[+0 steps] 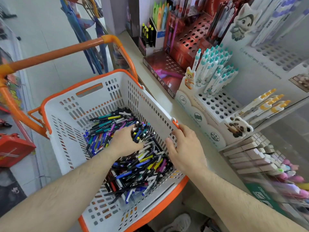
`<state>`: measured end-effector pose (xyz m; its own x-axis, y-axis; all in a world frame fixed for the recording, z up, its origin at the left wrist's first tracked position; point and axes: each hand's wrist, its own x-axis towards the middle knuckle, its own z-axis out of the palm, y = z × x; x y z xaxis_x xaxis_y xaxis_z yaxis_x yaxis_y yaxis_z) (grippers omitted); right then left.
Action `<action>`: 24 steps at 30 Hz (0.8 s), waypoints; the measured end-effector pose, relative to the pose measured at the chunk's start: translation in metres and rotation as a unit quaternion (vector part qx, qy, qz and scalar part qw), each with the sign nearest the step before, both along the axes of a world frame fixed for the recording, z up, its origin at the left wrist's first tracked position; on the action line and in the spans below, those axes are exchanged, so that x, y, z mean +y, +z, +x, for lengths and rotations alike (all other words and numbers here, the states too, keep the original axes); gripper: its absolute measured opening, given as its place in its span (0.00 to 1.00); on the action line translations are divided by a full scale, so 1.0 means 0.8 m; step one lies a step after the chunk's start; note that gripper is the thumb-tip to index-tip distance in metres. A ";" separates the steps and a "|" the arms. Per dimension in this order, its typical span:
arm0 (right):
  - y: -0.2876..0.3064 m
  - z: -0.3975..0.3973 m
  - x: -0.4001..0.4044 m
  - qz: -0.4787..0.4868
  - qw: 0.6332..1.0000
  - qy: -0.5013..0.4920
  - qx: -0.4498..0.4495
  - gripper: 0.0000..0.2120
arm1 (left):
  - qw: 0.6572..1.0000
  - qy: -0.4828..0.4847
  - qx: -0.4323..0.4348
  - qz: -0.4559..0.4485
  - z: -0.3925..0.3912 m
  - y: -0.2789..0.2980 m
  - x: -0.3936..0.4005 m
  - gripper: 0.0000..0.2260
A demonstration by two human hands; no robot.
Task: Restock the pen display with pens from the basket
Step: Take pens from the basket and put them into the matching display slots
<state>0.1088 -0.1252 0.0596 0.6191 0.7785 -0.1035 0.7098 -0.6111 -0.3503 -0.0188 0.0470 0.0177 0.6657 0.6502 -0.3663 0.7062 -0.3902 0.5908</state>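
White-and-orange slotted plastic basket [70, 118] of pens.
Left hand [127, 141] grips a bundle of pens [139, 133]; right hand [185, 148] rests spread on the rim; "0.5" shows on the red perforated display [189, 42].

"0.5" printed on tall red pen box [172, 29], upper part, white digits. Small print on white tiered pen display [207, 104] front panels and round green emblems: too blurred to read. Lettering on green sign [260, 195], lower right: illegible. Print on dark red tray [160, 72] edge: unreadable.
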 end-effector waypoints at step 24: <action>0.065 -0.071 0.042 0.249 0.560 -0.428 0.664 0.21 | 0.532 0.369 -0.501 -0.574 0.018 0.075 -0.036 0.14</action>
